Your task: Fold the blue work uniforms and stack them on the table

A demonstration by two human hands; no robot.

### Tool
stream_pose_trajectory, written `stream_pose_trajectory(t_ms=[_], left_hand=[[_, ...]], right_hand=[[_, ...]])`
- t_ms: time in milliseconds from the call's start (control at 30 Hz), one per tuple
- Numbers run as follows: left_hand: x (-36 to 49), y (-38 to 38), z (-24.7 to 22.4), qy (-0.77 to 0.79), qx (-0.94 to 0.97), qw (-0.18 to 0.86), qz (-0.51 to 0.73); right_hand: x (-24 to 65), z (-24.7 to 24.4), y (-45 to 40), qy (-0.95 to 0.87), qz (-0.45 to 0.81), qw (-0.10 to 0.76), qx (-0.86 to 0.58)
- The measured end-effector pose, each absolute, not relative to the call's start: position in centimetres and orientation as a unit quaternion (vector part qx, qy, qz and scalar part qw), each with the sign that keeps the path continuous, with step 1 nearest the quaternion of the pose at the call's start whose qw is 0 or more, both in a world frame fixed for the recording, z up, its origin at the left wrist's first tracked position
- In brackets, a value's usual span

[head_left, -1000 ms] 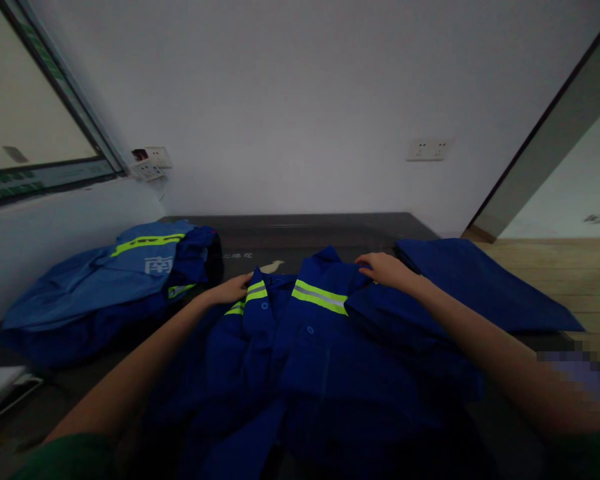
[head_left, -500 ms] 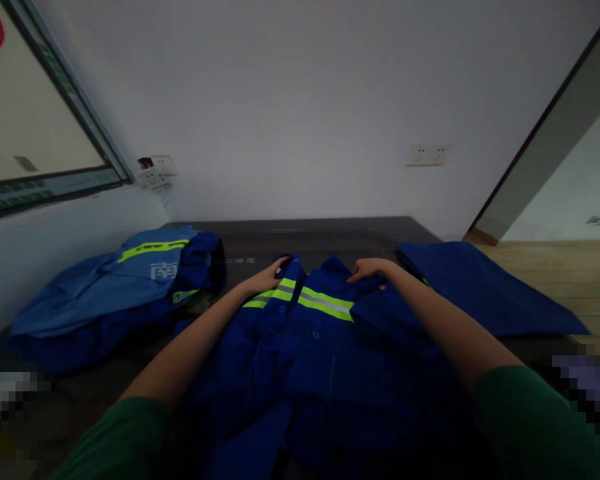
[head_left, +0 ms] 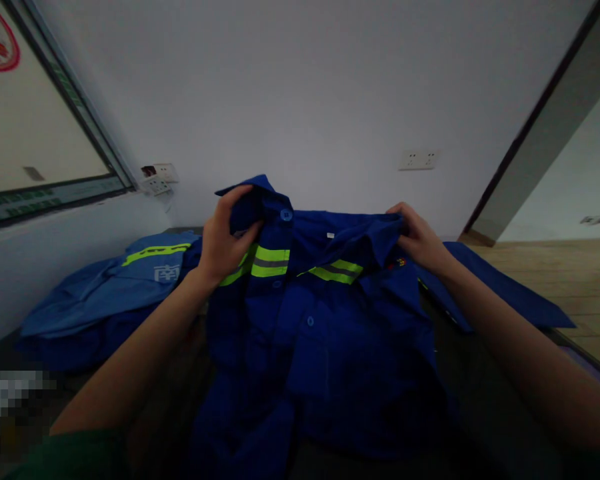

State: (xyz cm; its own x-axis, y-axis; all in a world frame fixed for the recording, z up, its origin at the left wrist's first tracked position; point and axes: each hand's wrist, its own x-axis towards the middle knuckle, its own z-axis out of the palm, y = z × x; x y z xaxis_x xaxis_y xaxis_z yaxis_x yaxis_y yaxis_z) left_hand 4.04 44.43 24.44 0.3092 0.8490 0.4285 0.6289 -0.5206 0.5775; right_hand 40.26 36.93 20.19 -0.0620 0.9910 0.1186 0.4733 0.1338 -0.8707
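In dim light, a pale plain wall (head_left: pixel 300 100) with a double socket plate (head_left: pixel 419 160) rises behind a dark table (head_left: pixel 480 373), a dark-framed window (head_left: pixel 40 100) left, wood-plank flooring (head_left: pixel 570 273) right.

We note indoor room (home or office, we can't tell): pale wall (head_left: pixel 300 100), power sockets (head_left: pixel 419 160), framed window (head_left: pixel 45 127), wood-look floor (head_left: pixel 545 273).

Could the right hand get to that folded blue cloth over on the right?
Probably yes: the cloth lies just beyond the right forearm, with nothing seen covering it. But the right hand grips the jacket, so it would likely have to let go first.
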Motion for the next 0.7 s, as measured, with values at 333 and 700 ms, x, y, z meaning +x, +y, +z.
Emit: stream_pose_trajectory(t_ms=[333,700], left_hand=[[1.1,29.8,19.7,0.216,0.955,0.198,-0.048],[-0.6,35.2,19.9,0.318,0.884,0.343,0.004]], right_hand=[[40.2,13.0,27.0,-0.690,0.455,0.079,-0.558],[40.6,11.3,24.1,-0.642,0.476,0.207,-0.564]])
